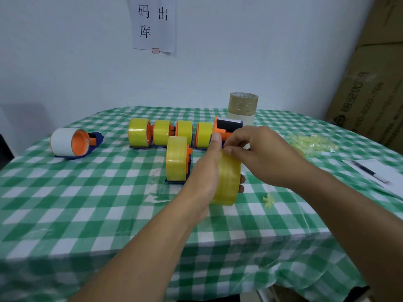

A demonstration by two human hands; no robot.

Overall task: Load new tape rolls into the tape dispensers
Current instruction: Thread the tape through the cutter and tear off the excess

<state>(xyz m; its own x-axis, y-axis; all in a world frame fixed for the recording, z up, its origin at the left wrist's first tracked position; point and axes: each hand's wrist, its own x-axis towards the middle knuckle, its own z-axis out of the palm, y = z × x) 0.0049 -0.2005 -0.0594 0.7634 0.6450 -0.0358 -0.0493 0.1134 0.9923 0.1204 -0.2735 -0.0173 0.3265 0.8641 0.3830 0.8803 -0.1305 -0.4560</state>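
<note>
Tape, in the form of a yellow roll (226, 177), is held on edge near the middle of the green checked tablecloth (87, 203). Whether it rests on the cloth cannot be told. It is gripped by the left hand (207, 171), whose thumb lies over the top and whose fingers are curled round the far side. Its upper rim is pinched between thumb and forefinger of the right hand (261, 153), the other fingers being loosely bent.

Taking the yellow roll as the centre of the dial:

- Just beside it at 9 o'clock, a loaded dispenser (177, 159) is stood with orange hub and blue base.
- From 10 to 12 o'clock, a row of four loaded dispensers (162, 131) is lined up side by side.
- At 12 o'clock, partly hidden behind the hands, an unloaded dispenser (229, 125) is seen with its orange and black body.
- Beyond it, a stack of brown rolls (243, 104) is set.
- Far out at 9 o'clock, a dispenser with a white roll (72, 141) is laid apart from the rest.
- At 2 o'clock, a heap of yellow scraps (311, 141) is piled.
- At 4 o'clock, a small scrap (267, 200) is left near the roll.
- At 3 o'clock, by the table edge, a pen (370, 171) is placed on a white sheet (368, 163).

On the wall a paper notice (153, 22) is hung, and cartons (375, 83) are stacked at the right.
</note>
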